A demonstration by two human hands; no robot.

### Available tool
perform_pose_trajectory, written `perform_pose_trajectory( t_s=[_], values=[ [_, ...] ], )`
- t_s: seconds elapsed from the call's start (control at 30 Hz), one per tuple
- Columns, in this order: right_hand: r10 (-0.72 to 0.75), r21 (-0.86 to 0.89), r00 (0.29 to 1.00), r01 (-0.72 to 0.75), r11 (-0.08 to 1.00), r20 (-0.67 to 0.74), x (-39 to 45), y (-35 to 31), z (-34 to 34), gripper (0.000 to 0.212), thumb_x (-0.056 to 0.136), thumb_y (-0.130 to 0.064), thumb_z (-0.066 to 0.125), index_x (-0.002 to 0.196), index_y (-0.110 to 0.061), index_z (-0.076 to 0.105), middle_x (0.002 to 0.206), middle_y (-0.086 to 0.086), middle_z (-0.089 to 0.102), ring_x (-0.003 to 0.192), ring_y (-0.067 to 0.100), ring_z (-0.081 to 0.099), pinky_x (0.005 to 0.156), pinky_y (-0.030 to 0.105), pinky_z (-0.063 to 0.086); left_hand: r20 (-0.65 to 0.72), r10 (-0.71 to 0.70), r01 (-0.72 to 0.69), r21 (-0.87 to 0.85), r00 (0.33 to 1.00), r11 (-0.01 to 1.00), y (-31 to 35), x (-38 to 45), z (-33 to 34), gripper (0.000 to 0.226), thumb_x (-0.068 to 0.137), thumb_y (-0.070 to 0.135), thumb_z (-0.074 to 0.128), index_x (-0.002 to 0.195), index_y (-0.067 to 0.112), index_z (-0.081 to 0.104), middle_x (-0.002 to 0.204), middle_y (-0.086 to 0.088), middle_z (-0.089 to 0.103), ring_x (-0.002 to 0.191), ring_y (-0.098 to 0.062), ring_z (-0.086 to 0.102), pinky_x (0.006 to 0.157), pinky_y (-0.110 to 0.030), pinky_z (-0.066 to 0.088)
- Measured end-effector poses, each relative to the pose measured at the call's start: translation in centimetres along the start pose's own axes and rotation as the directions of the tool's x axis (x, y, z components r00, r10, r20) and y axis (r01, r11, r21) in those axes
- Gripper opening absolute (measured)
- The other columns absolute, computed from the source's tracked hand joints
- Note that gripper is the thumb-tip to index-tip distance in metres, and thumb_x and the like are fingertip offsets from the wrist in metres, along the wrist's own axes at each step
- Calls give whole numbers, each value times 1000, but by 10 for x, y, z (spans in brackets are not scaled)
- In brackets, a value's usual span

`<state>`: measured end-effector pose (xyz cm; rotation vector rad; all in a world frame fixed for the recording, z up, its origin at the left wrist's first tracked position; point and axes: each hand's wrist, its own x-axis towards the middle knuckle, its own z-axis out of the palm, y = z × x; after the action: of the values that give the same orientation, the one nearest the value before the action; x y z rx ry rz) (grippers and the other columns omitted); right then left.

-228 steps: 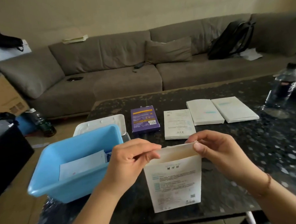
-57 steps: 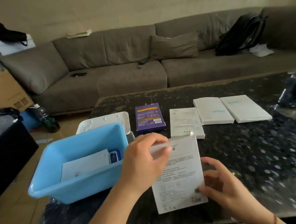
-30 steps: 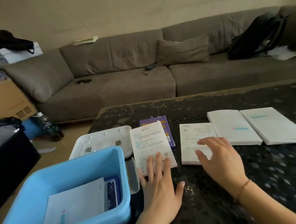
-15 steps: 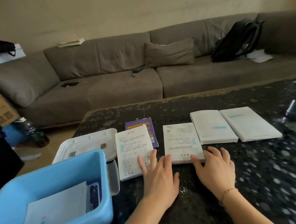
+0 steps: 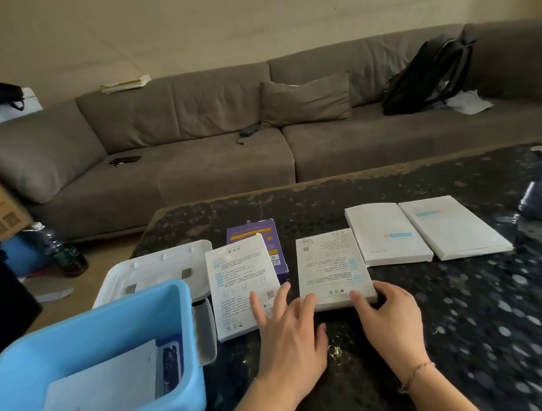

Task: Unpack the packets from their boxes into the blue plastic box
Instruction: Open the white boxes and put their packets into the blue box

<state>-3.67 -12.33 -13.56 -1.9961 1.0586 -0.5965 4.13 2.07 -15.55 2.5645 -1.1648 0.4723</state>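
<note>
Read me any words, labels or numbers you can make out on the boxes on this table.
None can be read with confidence.
White box under the left hand: printed lines and a QR code, too small.
White box at the right hand: upside-down print, blurred.
Purple box: orange band and barcode, illegible.
Two white boxes farther right: small teal labels, unreadable.

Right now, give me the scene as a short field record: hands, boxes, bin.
left hand: open, fingers spread, tips on the near white box
right hand: fingers at the near edge of the middle white box
purple box: partly under the near white box
far white boxes: two, side by side, untouched
blue plastic box: holds a white packet
table: dark, speckled
</note>
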Motion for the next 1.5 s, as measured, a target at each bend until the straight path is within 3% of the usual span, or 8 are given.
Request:
perform_pose_trajectory(
  t_s=[0.23,0.47,0.6,0.73,0.93,1.17,1.37,1.5],
  values=[
    [265,631,954,-291,719,139,-2,-1,-27,21,93,-6,58,112,-15,62,97,5,73,94,21,71,83,46,59,-23,233,-234,-137,972,963,18,-27,-14,35,83,41,58,115,27,57,94,15,71,121,-10,52,114,-59,19],
    [-83,268,997,82,960,-4,-3,-23,-97,26,98,-15,49,116,-33,47,99,0,65,86,18,65,67,38,55,-270,232,-305,-273,934,912,31,-6,-86,48,85,48,64,125,21,60,129,9,57,128,-12,45,113,-30,34],
    [-365,62,898,361,931,245,-17,-66,-133,29,99,-16,50,120,-36,43,73,-6,65,63,4,59,53,21,43,-37,36,-48,-411,999,911,44,11,-122,79,80,62,66,147,33,35,153,17,34,144,-4,25,119,-33,23],
    [-396,55,777,425,903,489,-34,-95,-143,23,99,-18,51,103,-40,44,63,-21,65,57,-8,58,52,13,41,586,217,435,-759,781,484,34,9,-145,56,85,42,74,134,25,54,130,7,65,117,-11,63,104,-41,49],
    [-414,12,671,517,856,615,-53,-114,-115,18,99,-24,52,109,-37,45,92,-14,68,89,6,65,70,19,50,709,256,718,-692,657,75,24,-40,-145,24,82,15,68,101,26,77,116,-10,72,113,-33,65,98,-47,52],
    [-593,56,781,595,802,197,-66,-99,-120,15,91,-25,63,105,-30,65,96,-16,65,89,2,62,70,9,44,753,114,760,-629,648,-163,8,-70,-146,31,82,10,72,113,14,72,121,-22,67,113,-41,64,104,-60,43],
    [-830,-205,537,839,505,150,-99,-81,-126,40,84,-60,59,101,-26,71,111,-13,67,101,11,62,82,32,55,662,144,674,-693,736,-258,5,-81,-159,26,79,8,69,104,11,75,120,-26,66,112,-43,64,94,-53,52],
    [-855,-220,509,850,479,104,-108,-80,-115,49,76,-69,61,99,-28,71,114,-15,64,102,11,60,82,34,54,594,134,609,-773,793,-176,11,-85,-168,26,82,10,67,107,11,74,118,-25,68,112,-42,64,97,-54,51]
  ],
)
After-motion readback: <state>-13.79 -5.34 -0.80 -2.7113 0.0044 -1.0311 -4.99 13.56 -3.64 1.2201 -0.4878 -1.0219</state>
